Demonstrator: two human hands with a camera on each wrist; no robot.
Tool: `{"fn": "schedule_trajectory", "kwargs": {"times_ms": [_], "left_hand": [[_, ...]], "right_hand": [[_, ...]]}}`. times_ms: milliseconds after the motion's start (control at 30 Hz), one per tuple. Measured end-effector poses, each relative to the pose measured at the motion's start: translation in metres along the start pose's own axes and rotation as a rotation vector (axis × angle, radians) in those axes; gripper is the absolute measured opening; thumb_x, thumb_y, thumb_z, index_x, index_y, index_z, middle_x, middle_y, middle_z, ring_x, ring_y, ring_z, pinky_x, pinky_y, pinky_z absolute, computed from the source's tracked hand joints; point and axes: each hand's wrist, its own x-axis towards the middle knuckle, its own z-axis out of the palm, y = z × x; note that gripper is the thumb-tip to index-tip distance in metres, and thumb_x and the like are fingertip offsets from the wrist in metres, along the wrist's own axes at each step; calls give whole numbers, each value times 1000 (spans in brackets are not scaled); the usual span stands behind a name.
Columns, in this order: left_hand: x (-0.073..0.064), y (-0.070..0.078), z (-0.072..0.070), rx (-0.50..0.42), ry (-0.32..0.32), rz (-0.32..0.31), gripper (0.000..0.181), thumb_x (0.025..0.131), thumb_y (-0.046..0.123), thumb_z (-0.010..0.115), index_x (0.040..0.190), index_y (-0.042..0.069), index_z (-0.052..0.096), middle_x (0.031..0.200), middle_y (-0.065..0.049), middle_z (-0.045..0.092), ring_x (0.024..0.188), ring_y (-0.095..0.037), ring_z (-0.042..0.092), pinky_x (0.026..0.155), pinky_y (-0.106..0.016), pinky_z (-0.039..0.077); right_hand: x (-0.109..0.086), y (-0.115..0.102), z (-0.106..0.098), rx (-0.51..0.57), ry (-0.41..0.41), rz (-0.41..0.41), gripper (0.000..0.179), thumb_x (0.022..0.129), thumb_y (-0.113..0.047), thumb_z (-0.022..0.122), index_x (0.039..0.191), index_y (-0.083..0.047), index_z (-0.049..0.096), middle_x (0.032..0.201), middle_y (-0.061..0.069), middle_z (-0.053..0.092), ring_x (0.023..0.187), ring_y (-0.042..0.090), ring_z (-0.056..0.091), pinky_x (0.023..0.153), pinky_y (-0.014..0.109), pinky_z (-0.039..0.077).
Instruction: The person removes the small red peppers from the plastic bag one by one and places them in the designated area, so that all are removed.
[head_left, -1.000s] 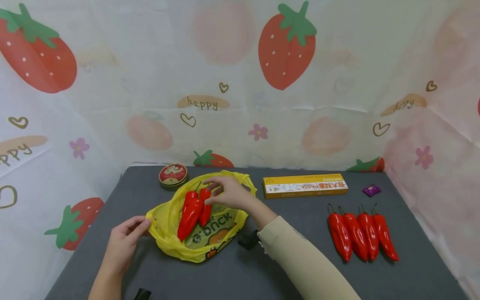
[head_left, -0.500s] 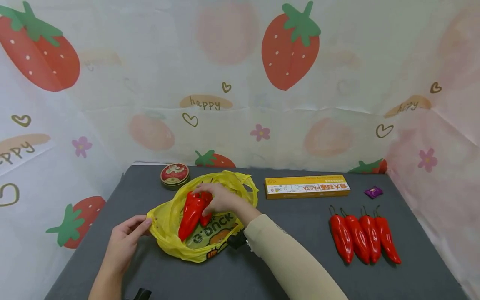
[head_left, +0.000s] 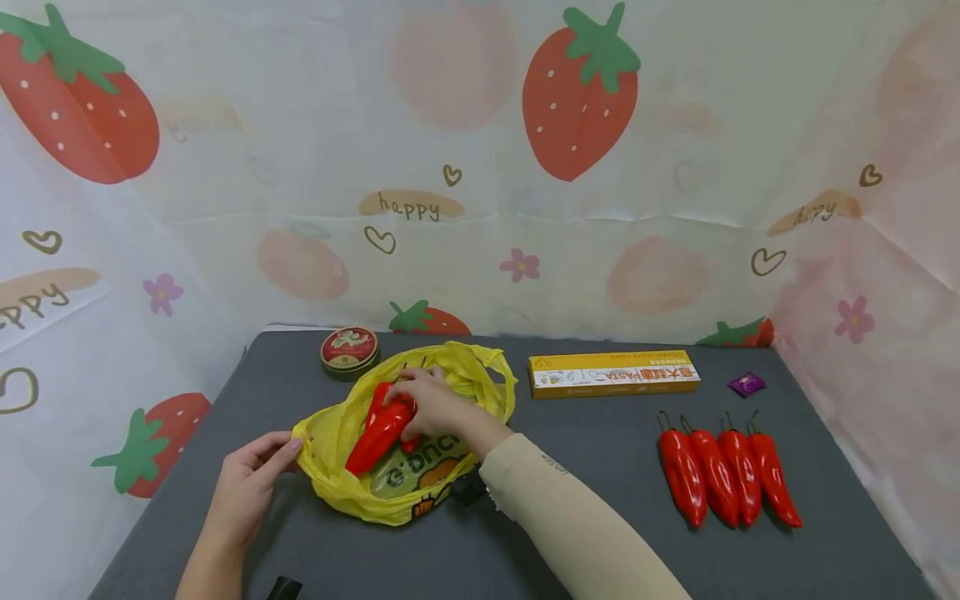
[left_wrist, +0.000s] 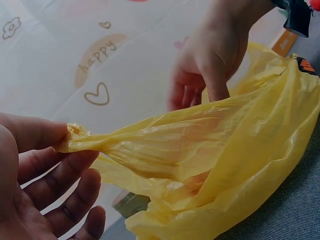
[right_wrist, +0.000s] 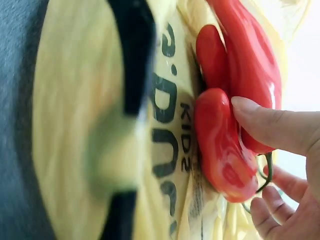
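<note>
My left hand (head_left: 243, 492) pinches the left rim of a yellow plastic bag (head_left: 321, 433) between thumb and fingers. The bag lies with its mouth spread, and the left wrist view shows its wall (left_wrist: 240, 150) pulled taut from those fingertips. Inside the mouth, my right hand (head_left: 441, 407) holds a glossy red chili pepper (head_left: 377, 437) near its stem end. In the right wrist view the thumb presses on that pepper (right_wrist: 252, 60), with the fingers on its far side. Two more red peppers sit against it, one nearer the camera (right_wrist: 220, 142) and one behind (right_wrist: 211, 55).
Several red chili peppers (head_left: 723, 475) lie in a row on the dark grey table (head_left: 585, 467) at the right. A yellow pasta box (head_left: 613, 375) and a small purple packet (head_left: 747, 384) stand behind them. A round red-lidded tin (head_left: 349, 350) is at the back left.
My right hand has gone down and left into the bag and taken hold of the front pepper. That pepper's tip has shifted left, tilting it more. The left hand keeps its place.
</note>
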Motion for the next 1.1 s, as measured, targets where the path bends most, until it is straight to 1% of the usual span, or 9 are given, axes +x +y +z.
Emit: {"fn": "schedule_trajectory", "kwargs": {"times_ms": [100,167,333,400,467,633,800,967,1100], "left_hand": [[-1,0,0,9,-1,-2,39,103,28,59,119,-8,65,89,11,67,80,-11,64,75,-24,57],[-1,2,0,9,0,-3,41,103,29,60,119,-8,65,89,11,67,80,-11,64,76,-25,57],[-3,3,0,15,0,5,43,103,31,60,118,-9,65,90,11,68,80,-11,65,76,-26,58],[-3,2,0,22,-1,7,43,103,32,59,118,-8,65,90,11,68,80,-10,65,77,-27,58],[-2,1,0,22,-2,4,43,103,32,59,118,-8,65,90,12,68,80,-10,65,76,-27,58],[-1,1,0,8,-4,-4,41,103,31,60,117,-8,65,89,11,68,80,-10,64,76,-26,57],[-2,0,0,-7,-2,7,40,103,29,60,116,-8,66,88,11,68,80,-10,65,75,-26,57],[-2,-1,0,-6,-3,26,38,103,27,60,114,-9,66,88,11,69,79,-10,66,74,-26,58],[-1,0,0,-6,4,21,38,103,27,60,115,-9,66,88,11,68,79,-10,65,74,-26,57]], "right_hand": [[-2,2,-3,-34,32,-11,41,79,-25,89,114,-31,69,158,-1,40,141,29,29,107,47,41],[-5,3,-7,-13,44,-26,42,77,-27,90,114,-30,69,149,-3,50,136,26,36,106,44,42],[-17,5,-22,144,32,-84,46,79,-28,89,120,-24,69,123,-6,65,111,15,56,93,30,49],[-22,7,-27,186,31,-113,46,79,-28,89,121,-23,70,120,-6,67,104,13,59,88,26,51],[-28,8,-31,216,38,-131,47,79,-28,88,122,-20,70,118,-6,68,102,13,59,87,26,51],[-42,13,-40,249,60,-151,49,83,-27,85,129,-17,68,123,-4,67,110,16,59,91,29,52],[-59,18,-48,262,96,-160,51,85,-27,84,131,-16,67,123,-2,67,110,20,61,85,30,54],[-76,24,-54,333,165,-157,50,82,-31,86,126,-18,70,117,-5,69,106,19,63,82,30,55],[-89,31,-58,414,207,-160,45,79,-32,88,120,-21,73,112,-6,70,101,21,65,79,34,57]]}}
